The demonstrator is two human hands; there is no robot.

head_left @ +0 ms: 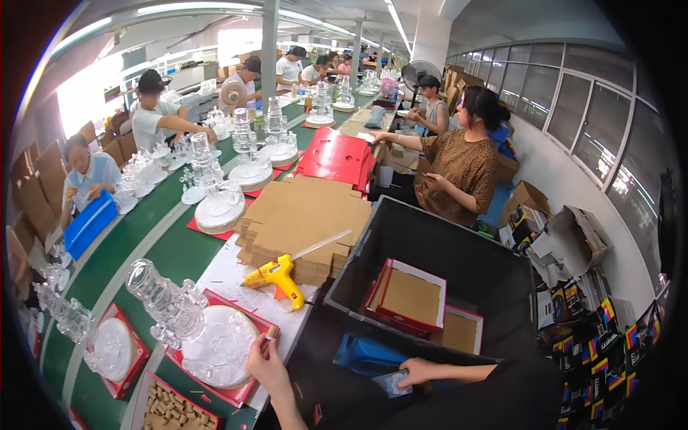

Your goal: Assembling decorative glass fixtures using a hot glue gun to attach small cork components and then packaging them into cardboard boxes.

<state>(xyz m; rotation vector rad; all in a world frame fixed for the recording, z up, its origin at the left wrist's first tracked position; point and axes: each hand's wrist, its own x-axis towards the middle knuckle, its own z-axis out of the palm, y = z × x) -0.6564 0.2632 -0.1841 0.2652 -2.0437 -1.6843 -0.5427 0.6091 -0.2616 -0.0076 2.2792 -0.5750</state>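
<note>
My left hand (268,365) pinches a small brown cardboard roll (272,332) at the right edge of a red tray (242,394). On this tray rest a round white disc (221,345) and a clear plastic tower-shaped piece (166,304), tilted to the left. Low in front of me, my right hand (424,373) is closed on a flat pale-blue packet-like piece (396,384), whose exact kind I cannot make out. A blue plastic container (364,353) lies just beyond it. More cardboard rolls (175,412) fill a box left of my left hand.
A yellow glue gun (276,279) lies by stacked flat cardboard (297,215). A large black bin (459,251) holds red-edged boxes (408,294). Red sheets (333,154) lie farther off. A green conveyor (168,247) carries similar clear pieces. A co-worker (462,161) sits beyond the bin.
</note>
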